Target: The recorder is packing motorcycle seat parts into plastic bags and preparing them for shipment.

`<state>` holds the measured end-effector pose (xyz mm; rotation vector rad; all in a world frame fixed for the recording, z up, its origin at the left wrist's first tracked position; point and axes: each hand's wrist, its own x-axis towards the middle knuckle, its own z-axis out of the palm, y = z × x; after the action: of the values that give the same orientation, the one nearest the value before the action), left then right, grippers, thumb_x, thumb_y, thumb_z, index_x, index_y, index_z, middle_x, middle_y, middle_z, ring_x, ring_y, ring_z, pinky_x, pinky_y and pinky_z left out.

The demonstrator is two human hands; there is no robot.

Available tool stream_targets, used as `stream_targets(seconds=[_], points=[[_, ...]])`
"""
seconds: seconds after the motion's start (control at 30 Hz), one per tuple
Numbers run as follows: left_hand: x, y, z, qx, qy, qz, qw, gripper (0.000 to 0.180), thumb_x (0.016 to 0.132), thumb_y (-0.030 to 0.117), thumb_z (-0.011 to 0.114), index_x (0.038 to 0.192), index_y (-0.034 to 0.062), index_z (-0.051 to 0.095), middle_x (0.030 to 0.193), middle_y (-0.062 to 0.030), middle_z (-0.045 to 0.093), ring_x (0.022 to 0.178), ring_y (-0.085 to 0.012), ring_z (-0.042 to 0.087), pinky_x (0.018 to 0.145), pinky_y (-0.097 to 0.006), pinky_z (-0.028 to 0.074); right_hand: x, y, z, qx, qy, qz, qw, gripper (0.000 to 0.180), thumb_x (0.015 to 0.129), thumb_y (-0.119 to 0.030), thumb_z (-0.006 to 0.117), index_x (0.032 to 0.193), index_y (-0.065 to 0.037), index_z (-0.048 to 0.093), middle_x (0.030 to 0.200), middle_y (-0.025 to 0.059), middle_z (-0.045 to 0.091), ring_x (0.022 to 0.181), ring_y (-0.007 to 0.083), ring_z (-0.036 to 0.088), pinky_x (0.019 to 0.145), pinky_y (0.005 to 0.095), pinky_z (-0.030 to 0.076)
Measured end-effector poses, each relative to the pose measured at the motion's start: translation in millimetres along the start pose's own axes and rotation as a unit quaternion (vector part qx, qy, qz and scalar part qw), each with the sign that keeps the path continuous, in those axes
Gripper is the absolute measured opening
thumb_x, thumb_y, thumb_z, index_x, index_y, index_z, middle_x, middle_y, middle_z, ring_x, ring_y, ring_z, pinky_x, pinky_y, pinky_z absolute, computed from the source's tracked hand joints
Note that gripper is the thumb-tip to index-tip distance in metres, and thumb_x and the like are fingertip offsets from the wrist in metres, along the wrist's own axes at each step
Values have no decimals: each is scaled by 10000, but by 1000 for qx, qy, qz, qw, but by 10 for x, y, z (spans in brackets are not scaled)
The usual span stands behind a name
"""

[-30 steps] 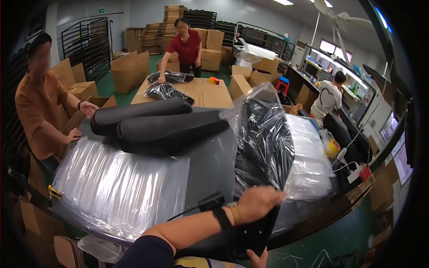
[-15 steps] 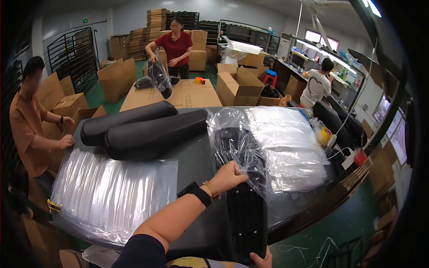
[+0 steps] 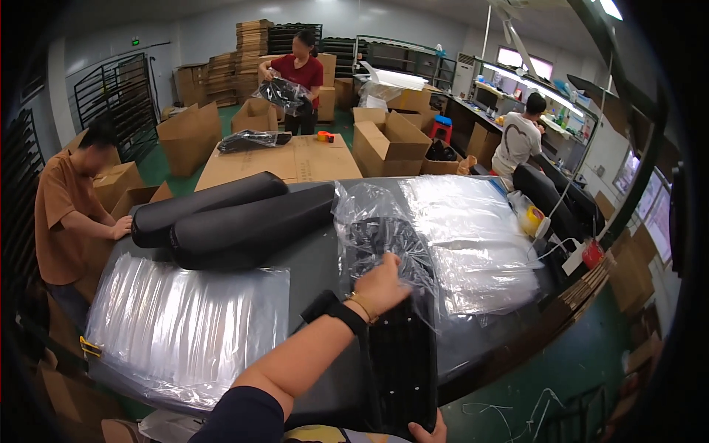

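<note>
Plastic bag (image 3: pixel 378 230) half-covers the black seat (image 3: pixel 401 362), lower centre; left hand (image 3: pixel 380 286) clenches the bag, right hand (image 3: pixel 431 430) grips the bare bottom.

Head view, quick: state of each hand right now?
Left hand: closed, gripping the clear plastic bag.
Right hand: holding the near end of the long black piece, fingers partly hidden.

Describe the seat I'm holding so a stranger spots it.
Start at the big dark table, near edge. A black seat points away, your left hand over its middle, right hand at its near end. Unlike two bare seats to its left, it has a clear plastic bag over its far part.
</note>
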<state>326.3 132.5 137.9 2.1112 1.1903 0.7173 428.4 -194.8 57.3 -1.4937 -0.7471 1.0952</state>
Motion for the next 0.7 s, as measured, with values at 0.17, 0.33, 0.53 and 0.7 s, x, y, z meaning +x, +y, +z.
stream_targets(seconds=[0.17,0.33,0.53,0.7], points=[[232,-439,34,29,148,71,986,249,866,255,671,1093,152,681,851,-88,623,819,-330,639,715,-394,510,46,59,-15,1,-16,-4,1000,620,845,-143,673,1384,17,411,1205,162,595,1096,245,558,965,367,440],[84,52,143,-81,225,133,962,156,893,170,641,1034,173,709,779,-81,529,715,-283,603,629,-361,497,21,144,-56,-13,-12,-23,1000,641,846,-127,673,1400,20,387,1226,156,584,1120,238,550,982,360,429],[-402,103,369,130,75,267,952,276,866,191,658,1140,226,647,877,-59,514,664,-251,611,529,-365,499,54,348,-124,69,-9,23,997,574,844,-121,674,1349,18,440,1174,124,601,1050,211,576,911,344,469],[-790,70,537,115,46,284,951,338,856,197,657,1191,212,608,885,-80,503,603,-252,601,448,-354,475,150,331,-125,97,-19,73,992,533,828,-71,664,1317,17,473,1151,112,611,992,205,600,876,342,492]])
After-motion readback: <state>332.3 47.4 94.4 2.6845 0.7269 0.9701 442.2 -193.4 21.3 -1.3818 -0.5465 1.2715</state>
